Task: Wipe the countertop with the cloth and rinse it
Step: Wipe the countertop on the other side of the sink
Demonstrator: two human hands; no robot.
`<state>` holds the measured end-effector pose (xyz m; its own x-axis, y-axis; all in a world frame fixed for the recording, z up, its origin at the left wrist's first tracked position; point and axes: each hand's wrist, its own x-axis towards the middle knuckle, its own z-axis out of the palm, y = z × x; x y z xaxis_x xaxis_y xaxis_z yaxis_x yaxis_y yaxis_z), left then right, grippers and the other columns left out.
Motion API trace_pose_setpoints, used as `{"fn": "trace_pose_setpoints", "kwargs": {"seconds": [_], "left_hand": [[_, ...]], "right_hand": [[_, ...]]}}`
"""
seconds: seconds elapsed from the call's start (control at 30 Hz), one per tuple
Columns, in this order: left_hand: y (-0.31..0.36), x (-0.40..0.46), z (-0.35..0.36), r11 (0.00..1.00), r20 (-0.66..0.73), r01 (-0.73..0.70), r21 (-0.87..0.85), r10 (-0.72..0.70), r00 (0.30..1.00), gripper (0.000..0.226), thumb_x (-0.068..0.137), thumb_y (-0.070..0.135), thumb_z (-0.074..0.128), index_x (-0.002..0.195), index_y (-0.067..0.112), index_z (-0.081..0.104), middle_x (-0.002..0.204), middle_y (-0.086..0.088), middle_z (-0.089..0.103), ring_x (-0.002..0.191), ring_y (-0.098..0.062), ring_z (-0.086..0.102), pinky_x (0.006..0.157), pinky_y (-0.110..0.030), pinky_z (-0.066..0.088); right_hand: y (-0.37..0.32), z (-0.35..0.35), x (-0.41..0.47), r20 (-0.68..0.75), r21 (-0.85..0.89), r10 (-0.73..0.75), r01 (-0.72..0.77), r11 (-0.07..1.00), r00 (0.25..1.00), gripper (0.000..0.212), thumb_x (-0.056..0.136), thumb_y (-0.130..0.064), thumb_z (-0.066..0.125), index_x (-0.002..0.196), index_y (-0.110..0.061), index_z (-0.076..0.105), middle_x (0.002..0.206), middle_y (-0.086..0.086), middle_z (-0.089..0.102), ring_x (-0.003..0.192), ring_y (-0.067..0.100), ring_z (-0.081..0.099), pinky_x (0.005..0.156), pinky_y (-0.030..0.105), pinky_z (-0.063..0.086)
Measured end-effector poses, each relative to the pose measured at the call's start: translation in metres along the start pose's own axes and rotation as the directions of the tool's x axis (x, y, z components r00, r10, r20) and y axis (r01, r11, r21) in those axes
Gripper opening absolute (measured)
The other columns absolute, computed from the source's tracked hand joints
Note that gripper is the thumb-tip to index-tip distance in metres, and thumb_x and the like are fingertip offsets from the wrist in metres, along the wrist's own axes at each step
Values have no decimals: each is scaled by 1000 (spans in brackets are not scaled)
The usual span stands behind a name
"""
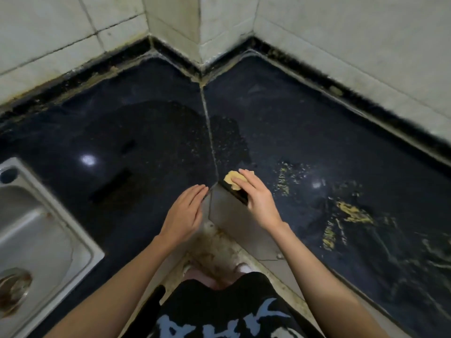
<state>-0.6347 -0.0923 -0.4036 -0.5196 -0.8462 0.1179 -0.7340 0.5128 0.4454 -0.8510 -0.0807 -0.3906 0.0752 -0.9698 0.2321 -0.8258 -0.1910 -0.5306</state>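
Head view of an L-shaped dark counter (151,132) set into a tiled corner; a pale seam (210,132) runs from the wall corner to the inner front corner, dividing the two slabs; the surface is glossy, with two bright reflections of light. The right hand (253,193) lies on the counter just right of the seam's near end, its fingers (240,182) pressed down over a small yellow cloth (231,178); the cloth is bunched, partly covered by the hand, and sits at the counter's front edge; whether the thumb curls beneath it cannot be told. The left hand (186,211) holds nothing; its fingers are straight and together, tips at the inner corner just left of the seam, apart from the cloth. Yellowish residue (351,212) streaks the right slab, well to the right of the cloth. A steel sink (31,215) is set into the left slab, its drain (12,290) stained with rust. White wall tiles (341,40) rise behind; dark, grimy sealant lines the joint between wall and counter.
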Motion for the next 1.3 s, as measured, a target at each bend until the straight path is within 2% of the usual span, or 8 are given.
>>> {"fn": "trace_pose_setpoints", "kwargs": {"seconds": [0.17,0.33,0.5,0.7,0.9,1.03,1.13,1.3], "left_hand": [[44,47,30,994,57,-111,-22,112,992,45,90,18,34,126,-3,53,127,-15,56,122,-19,37,111,-16,12],[77,71,56,993,76,-118,-25,119,990,48,89,19,32,126,-3,52,127,-16,56,122,-20,37,107,-25,21],[79,83,67,998,97,-52,18,50,994,53,90,25,27,131,0,48,134,-14,51,127,-24,40,108,-26,22],[68,113,69,989,163,-46,138,23,986,56,90,28,23,133,2,48,138,-11,47,132,-26,37,111,-33,24],[55,145,71,985,257,-110,134,73,964,54,91,27,27,135,2,45,143,-9,43,136,-24,30,112,-32,17],[44,148,71,970,317,-184,156,128,940,57,91,31,23,136,3,44,143,-9,42,136,-19,28,112,-27,11],[43,148,70,967,331,-198,164,135,934,53,92,28,27,134,2,46,141,-10,44,134,-18,27,112,-25,7],[41,148,72,960,332,-226,166,161,929,53,88,24,30,132,0,48,139,-11,47,132,-23,35,110,-29,16]], "right_hand": [[56,-44,-43,-198,-61,204,-220,974,959,50,75,18,48,120,-1,59,133,20,52,128,38,42,109,49,23],[68,-14,-81,214,-192,52,-10,981,975,52,87,-16,42,139,-17,39,142,8,44,135,34,33,111,51,27],[85,-26,-78,244,-342,87,1,940,966,46,95,-37,30,141,-36,30,149,-4,35,142,30,19,105,64,7],[96,-25,-79,96,-54,-1,6,999,995,53,80,7,48,127,-15,57,137,11,50,133,33,36,108,52,31],[137,-74,-32,-215,42,293,-291,956,931,59,78,16,37,131,-6,50,139,16,46,133,32,35,116,34,15],[180,-79,17,45,-174,438,-425,888,898,45,98,-18,27,142,-11,35,147,12,36,141,33,20,116,40,9],[183,-63,30,101,-313,506,-455,833,857,62,93,-39,7,143,-16,33,152,8,29,143,31,14,115,42,4],[126,-29,7,233,-355,224,-132,926,946,48,96,-31,26,138,-13,42,144,11,42,136,34,32,112,44,13]]}}
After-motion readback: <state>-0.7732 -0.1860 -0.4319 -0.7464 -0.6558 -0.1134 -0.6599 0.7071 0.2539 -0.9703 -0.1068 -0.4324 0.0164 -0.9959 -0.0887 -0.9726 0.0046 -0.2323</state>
